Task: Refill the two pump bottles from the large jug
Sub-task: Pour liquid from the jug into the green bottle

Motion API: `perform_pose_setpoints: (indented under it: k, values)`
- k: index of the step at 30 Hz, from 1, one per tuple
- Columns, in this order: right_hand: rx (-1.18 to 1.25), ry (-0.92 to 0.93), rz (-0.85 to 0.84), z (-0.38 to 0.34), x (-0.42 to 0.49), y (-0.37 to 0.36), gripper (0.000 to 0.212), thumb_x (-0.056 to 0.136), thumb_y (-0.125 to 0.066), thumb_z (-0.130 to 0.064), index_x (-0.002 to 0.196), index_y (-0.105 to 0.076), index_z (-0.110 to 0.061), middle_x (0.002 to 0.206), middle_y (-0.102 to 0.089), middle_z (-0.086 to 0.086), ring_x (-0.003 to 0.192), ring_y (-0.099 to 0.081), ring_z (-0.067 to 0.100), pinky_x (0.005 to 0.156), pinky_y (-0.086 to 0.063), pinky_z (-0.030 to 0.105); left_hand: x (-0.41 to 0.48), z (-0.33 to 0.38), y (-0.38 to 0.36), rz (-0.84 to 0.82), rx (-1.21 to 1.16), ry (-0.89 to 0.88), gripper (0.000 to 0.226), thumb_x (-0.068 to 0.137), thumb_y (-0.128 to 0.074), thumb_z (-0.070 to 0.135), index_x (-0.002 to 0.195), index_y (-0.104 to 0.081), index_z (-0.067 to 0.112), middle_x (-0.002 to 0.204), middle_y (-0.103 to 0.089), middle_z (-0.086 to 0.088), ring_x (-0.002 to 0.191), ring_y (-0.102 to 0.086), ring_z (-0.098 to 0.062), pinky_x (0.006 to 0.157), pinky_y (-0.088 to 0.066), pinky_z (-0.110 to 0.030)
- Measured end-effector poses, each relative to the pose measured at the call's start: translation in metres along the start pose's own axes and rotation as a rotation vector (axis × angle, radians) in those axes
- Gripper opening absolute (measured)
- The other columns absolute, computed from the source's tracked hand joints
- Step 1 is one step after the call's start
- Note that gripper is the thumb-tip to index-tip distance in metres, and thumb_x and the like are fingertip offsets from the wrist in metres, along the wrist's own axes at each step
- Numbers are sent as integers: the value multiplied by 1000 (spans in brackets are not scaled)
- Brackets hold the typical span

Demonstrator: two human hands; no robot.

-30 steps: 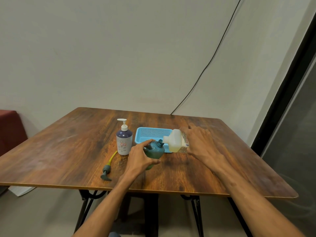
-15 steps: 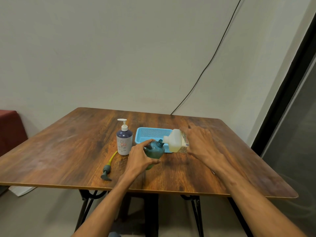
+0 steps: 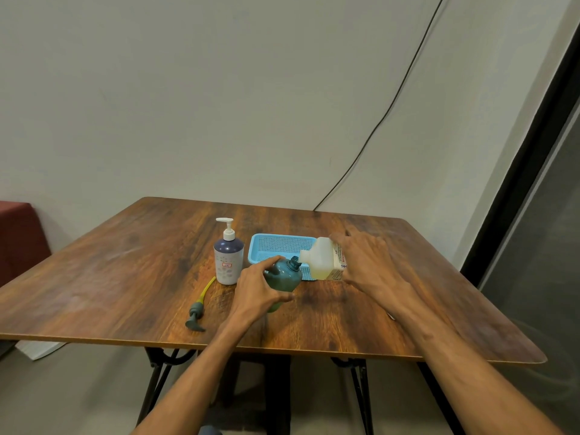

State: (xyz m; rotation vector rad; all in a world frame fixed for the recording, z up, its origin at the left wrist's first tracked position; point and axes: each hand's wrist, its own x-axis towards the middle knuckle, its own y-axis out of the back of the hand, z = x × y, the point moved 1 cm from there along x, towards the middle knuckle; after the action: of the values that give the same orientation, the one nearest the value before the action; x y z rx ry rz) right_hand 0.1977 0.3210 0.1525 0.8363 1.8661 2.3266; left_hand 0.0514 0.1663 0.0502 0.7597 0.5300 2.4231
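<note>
One jug (image 3: 320, 259), red txt "BIOC…", rest illegible.

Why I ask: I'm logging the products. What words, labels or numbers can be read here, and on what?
"BIOCH", red, sideways on the label of the jug, partly hidden by the right hand; "HG" next to it; fine print too small.
Red-bordered sticker on the pump bottle: too blurred to read.
On the teal bottle in the left hand: no text seen.

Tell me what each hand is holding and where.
The left hand grips the teal plastic bottle round its body; the right hand holds the tipped translucent white jug by its labelled base end.
</note>
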Motion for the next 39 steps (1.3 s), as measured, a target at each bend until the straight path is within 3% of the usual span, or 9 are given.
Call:
perform_pose_setpoints:
  k: [17, 25, 39]
  values:
    - [1, -12, -16, 1, 2, -4, 66, 69, -82, -36, 129, -53, -29, 107, -52, -1, 96, -60, 23, 80, -51, 41, 0, -4, -2, -1, 2, 12, 84, 60, -92, 30, 135, -54, 27, 113, -55, 13, 100, -53, -4, 70, -42, -4]
    - [-6, -10, -17, 3, 1, -4, 63, 70, -81, -33, 127, -54, -29, 107, -52, -1, 98, -59, 23, 73, -40, 34, 1, -5, -3, -1, -9, 16, 84, 60, -92, 28, 135, -54, 26, 113, -53, 14, 102, -53, -4, 74, -42, -4]
    - [10, -5, -19, 3, -2, -1, 62, 73, -79, -36, 129, -52, -28, 111, -53, 1, 100, -59, 23, 76, -42, 36, 1, -6, -5, -1, -20, 3, 83, 59, -92, 30, 134, -55, 25, 118, -59, 8, 101, -55, -6, 78, -45, -9]
